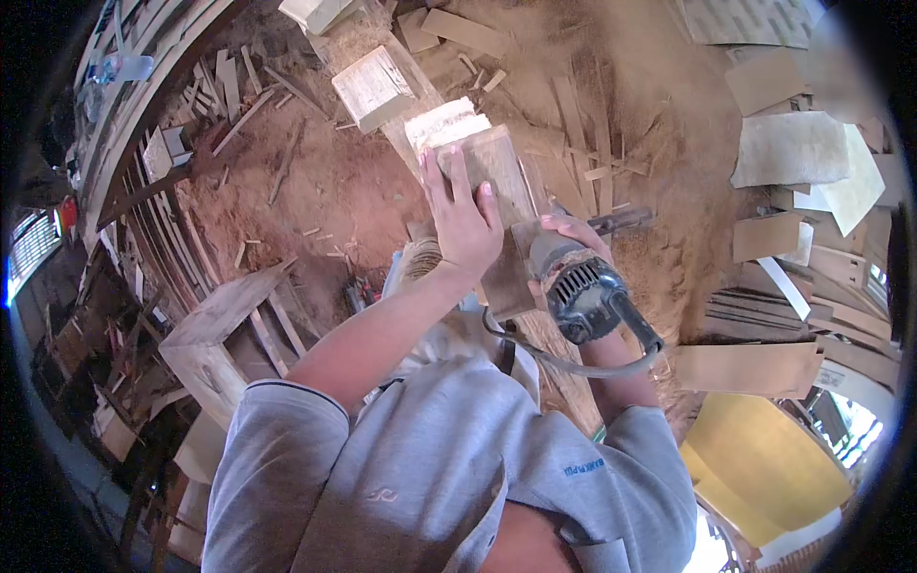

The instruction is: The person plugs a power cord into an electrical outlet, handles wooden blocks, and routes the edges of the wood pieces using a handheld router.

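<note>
My left hand [460, 222] lies on a wooden block [513, 191], fingers stretched out and somewhat apart, the tips near its far end. Wrapped around a corded power tool [576, 286] is my right hand [579, 235], partly hidden by the tool's body. The tool has a grey housing and a black vented end, from which a cable [611, 371] loops back toward my body. Its working end is hidden, so I cannot tell whether it touches the block. A pale, rough-edged wood piece [444, 126] sits just beyond the block.
Under the block runs a long plank [549, 358]; a cut wood block [371, 88] rests farther along it. Sawdust and offcuts cover the ground [296, 191]. A wooden frame [224, 329] stands left, stacked boards [750, 368] and a yellow panel [759, 463] right.
</note>
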{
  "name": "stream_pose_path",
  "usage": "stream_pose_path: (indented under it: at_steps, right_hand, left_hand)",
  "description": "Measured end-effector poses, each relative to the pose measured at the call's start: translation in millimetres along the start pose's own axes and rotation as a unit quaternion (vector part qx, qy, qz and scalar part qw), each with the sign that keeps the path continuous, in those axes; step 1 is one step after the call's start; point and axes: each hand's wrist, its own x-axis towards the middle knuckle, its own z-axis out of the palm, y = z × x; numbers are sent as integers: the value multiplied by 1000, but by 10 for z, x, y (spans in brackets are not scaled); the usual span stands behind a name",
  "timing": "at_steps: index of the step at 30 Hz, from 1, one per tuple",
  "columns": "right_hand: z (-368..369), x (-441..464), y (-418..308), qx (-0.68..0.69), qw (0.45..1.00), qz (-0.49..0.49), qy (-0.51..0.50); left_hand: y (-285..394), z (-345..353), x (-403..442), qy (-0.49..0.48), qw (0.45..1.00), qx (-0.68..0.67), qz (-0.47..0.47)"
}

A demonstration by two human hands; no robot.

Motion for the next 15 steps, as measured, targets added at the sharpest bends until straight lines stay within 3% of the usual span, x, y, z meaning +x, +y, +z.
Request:
stream_pose_path:
  at_steps: [4,9,12,15]
  right_hand:
    - [150,171,106,1,998,11,61]
    - [228,362,443,65,997,2,35]
    - [432,552,146,-74,996,17,54]
    - [422,841,567,-42,989,-98,98]
  left_hand:
    - [-11,12,-5,3,1000,8,-1]
    - [-38,36,-1,-2,1000,-4,-12]
    - [-59,41,0,11,1000,-15,1]
    - [-115,72,-26,9,1000,14,22]
